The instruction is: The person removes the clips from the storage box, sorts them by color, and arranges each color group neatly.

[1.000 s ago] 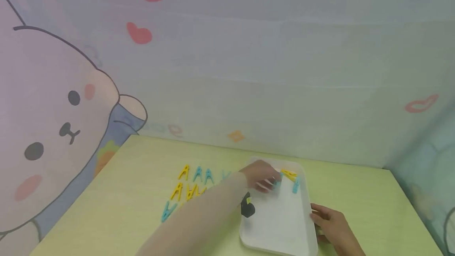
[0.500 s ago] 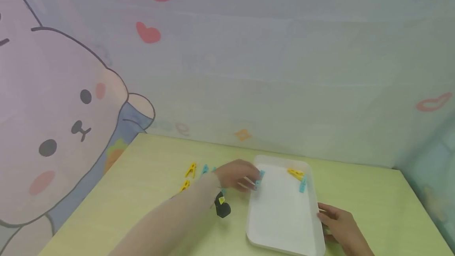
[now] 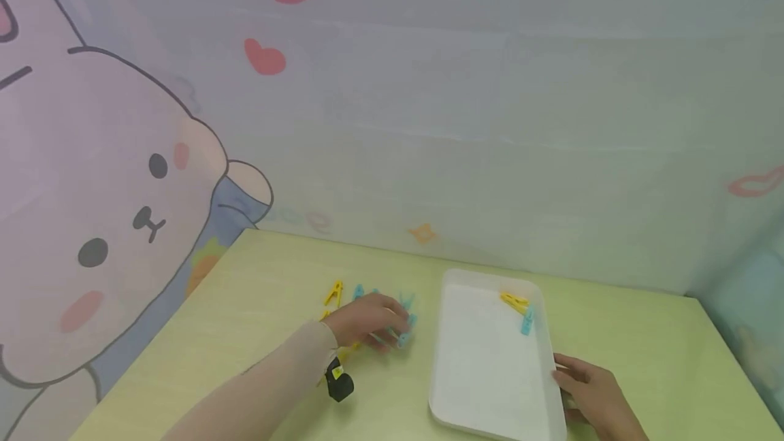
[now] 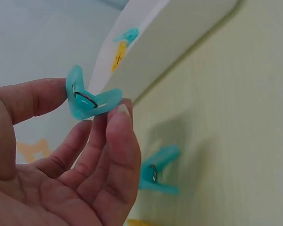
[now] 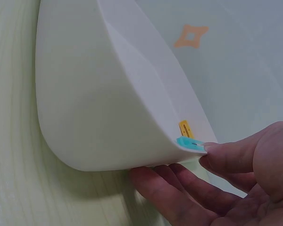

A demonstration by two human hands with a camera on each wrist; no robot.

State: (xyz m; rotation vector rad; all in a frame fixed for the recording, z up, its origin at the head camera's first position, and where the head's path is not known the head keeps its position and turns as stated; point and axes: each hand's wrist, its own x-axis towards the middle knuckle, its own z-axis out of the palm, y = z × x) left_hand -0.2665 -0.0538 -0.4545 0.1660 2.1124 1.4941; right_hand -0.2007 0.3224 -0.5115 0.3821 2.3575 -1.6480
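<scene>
My left hand is over the table left of the tray, among the clothespins. In the left wrist view its thumb and fingers pinch a light-blue clothespin. Another blue clothespin lies on the table just beyond the fingertips. A white tray holds one yellow clothespin and one blue clothespin in its far right corner. My right hand grips the tray's right side, thumb on the rim and fingers underneath. Several yellow and blue clothespins on the table are partly hidden by the left hand and sleeve.
The pale green table ends at a cloth backdrop printed with a bear and hearts. A black wrist camera is strapped to my left wrist. At the left of the group stands a yellow clothespin.
My left hand has moved left out of the tray and over the table, carrying the blue clothespin. My right hand keeps its grip on the tray; the head view has shifted slightly.
</scene>
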